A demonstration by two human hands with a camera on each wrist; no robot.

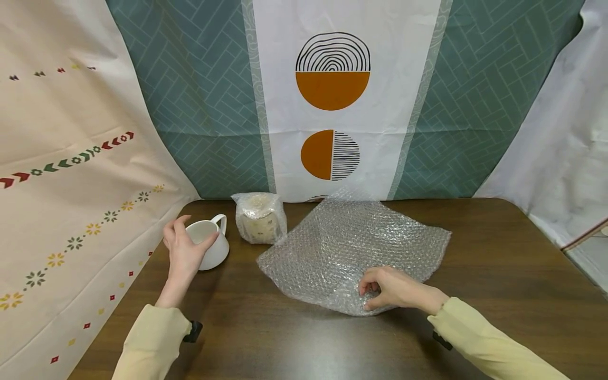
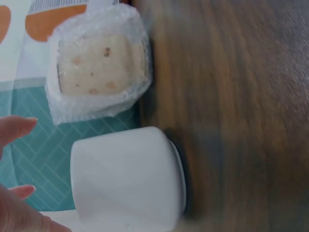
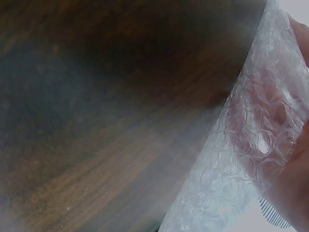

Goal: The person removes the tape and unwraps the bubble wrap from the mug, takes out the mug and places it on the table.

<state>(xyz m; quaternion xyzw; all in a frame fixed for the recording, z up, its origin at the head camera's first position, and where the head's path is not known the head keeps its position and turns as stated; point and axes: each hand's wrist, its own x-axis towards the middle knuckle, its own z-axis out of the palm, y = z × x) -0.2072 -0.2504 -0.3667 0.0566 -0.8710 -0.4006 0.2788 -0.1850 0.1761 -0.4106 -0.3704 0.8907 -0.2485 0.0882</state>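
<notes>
At the table's left side stands a white mug [image 1: 216, 256], upright, its handle toward the back right. My left hand [image 1: 184, 252] is over its mouth with thumb and fingers spread wide; in the left wrist view the fingertips show just above the mug [image 2: 125, 179]. A sheet of bubble wrap [image 1: 328, 253] lies spread across the middle of the table. With curled fingers and thumb, my right hand [image 1: 396, 287] holds its near edge. In the right wrist view the clear bubble wrap [image 3: 217, 188] rises in front of the fingers and partly covers them.
Behind and right of the mug sits a pale patterned cup-like object [image 1: 258, 224] wrapped in bubble wrap. The brown wooden table [image 1: 266, 338] meets a patterned cloth backdrop [image 1: 218, 132] at the back, with another cloth [image 1: 71, 211] along the left.
</notes>
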